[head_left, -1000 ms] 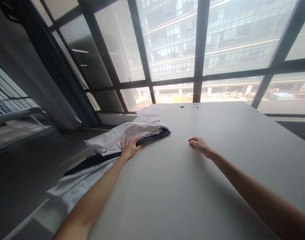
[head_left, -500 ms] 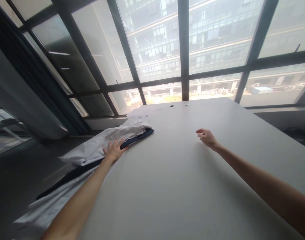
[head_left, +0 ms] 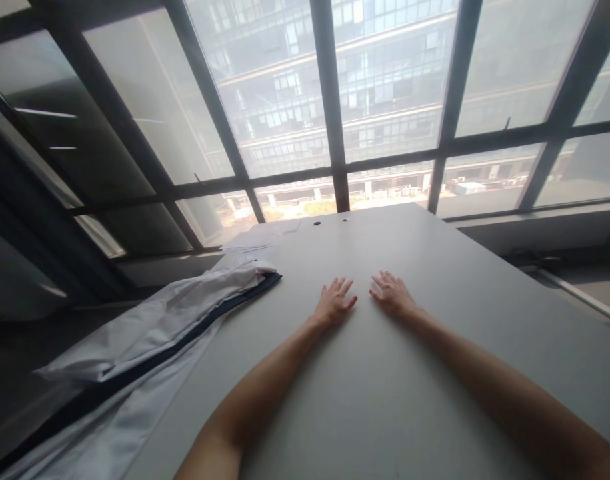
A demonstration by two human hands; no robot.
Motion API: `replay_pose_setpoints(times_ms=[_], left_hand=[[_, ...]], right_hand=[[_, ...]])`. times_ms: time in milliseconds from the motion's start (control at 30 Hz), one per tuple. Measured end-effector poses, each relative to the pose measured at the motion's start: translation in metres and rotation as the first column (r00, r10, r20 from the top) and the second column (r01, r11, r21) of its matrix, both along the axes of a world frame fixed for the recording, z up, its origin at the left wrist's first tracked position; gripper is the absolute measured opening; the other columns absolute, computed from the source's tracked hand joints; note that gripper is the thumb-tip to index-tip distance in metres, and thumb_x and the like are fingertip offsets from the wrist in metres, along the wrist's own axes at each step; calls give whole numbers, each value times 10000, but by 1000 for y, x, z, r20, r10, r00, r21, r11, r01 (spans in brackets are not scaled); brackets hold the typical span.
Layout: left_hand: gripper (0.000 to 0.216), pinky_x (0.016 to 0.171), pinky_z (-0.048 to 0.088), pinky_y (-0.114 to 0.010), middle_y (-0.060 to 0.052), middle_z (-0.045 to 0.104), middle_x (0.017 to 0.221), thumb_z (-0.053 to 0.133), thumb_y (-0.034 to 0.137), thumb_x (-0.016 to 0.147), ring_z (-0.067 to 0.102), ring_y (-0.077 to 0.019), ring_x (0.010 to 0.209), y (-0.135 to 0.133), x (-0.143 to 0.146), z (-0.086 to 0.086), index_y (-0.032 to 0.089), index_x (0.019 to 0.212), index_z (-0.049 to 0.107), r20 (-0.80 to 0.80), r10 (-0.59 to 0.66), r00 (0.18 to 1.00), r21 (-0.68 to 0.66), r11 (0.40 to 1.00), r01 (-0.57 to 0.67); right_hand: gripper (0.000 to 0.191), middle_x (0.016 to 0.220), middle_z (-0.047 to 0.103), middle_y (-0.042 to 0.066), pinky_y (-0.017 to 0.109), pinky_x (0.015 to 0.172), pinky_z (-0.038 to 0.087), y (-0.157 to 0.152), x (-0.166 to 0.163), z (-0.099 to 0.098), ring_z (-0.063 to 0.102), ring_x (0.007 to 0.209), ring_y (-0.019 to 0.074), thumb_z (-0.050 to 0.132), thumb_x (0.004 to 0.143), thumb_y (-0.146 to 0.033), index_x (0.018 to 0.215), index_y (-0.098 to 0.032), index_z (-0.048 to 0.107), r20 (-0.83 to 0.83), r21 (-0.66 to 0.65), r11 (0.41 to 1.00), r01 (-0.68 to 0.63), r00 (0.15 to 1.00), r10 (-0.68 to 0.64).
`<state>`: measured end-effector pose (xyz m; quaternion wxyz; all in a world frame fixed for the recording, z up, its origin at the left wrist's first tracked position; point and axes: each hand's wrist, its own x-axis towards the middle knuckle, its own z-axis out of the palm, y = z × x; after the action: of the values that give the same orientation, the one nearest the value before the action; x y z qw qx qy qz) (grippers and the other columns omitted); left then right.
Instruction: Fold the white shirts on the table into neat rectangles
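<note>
Left hand (head_left: 335, 303) and right hand (head_left: 392, 295) flat on the table (head_left: 385, 400), side by side and close together. Fingers (head_left: 343, 287) spread wide open, holding nothing at all. Off to the left of the fingers, well apart: a long pile of white cloth (head_left: 185, 310) with a dark blue cloth (head_left: 257, 285) tucked in it. Part of the pile hanging past the table edge. Not touched by either hand. Loose and not neat yet, by the look of it. Far past the fingers, some papers (head_left: 265, 235) and big windows (head_left: 285, 100).
</note>
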<state>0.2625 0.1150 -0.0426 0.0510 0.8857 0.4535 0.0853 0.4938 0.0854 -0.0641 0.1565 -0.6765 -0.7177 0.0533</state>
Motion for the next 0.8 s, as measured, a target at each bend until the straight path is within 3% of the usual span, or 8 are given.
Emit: replay_pose_setpoints(times_ms=[133, 600, 700, 800], left_hand=[[574, 1218, 178, -614, -76, 300, 1664, 334, 525, 1048, 229, -317, 1541, 1, 2, -2, 287, 1567, 391, -57, -87, 995, -13, 996, 86], [517, 1193, 224, -639, -112, 339, 1644, 396, 460, 1047, 267, -337, 1523, -1, 0, -4, 243, 1512, 457, -34, -103, 994, 5, 995, 103], [457, 1183, 272, -613, -100, 445, 1585, 478, 437, 1019, 366, -313, 1479, 0, -1, -3, 263, 1435, 549, 33, -98, 995, 7, 995, 98], [345, 1190, 294, -555, -57, 644, 1396, 564, 396, 977, 559, -258, 1319, 11, -12, 11, 289, 1290, 658, 146, 32, 989, 67, 997, -42]], right_hand=[[560, 1636, 342, 175, 574, 1206, 168, -3, 1, 9, 243, 1533, 316, 401, 1023, -458, 1504, -184, 482, 23, -43, 999, -32, 999, 33], [514, 1606, 404, 163, 524, 1214, 206, -12, 4, 14, 311, 1509, 297, 432, 1012, -390, 1460, -161, 539, 0, -16, 999, -30, 1000, 30], [502, 1587, 433, 164, 520, 1215, 221, -11, 7, 11, 334, 1500, 296, 448, 1003, -375, 1443, -161, 562, -6, 2, 999, -33, 999, 33], [488, 1579, 446, 155, 501, 1219, 229, -10, 9, 9, 359, 1489, 284, 460, 998, -371, 1431, -181, 579, -4, 9, 999, -34, 999, 34]])
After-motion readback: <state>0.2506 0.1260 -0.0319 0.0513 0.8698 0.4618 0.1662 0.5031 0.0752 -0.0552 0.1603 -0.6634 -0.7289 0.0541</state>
